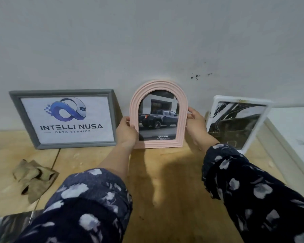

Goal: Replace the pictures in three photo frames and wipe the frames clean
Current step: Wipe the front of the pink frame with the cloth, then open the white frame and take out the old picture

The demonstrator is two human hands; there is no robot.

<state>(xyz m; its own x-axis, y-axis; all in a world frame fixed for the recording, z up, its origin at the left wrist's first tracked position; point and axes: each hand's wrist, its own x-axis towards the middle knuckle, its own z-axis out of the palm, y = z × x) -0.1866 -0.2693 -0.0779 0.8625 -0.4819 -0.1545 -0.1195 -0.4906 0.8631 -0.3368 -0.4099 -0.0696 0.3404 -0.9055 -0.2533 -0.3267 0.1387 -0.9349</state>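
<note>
— Where's the arched one?

— I have the pink arched frame [158,116] upright in the middle of the bench [165,181], its base on the wood and its top against the wall [147,41]. My left hand [126,132] grips its left edge, thumb over the front rim. My right hand [195,121] grips the right edge, fingers curled round it. The picture inside shows a dark pickup truck.

— Any room at the sides?

— Little. The grey frame [65,118] with the logo print leans on the wall just beside my left hand. The white frame [239,121] leans tilted just beside my right wrist, close to the bench's right edge, where a white ledge [288,137] runs along. Nearer me the wood is open, save a crumpled brown cloth [33,178] at the left, well apart from the frames.
</note>
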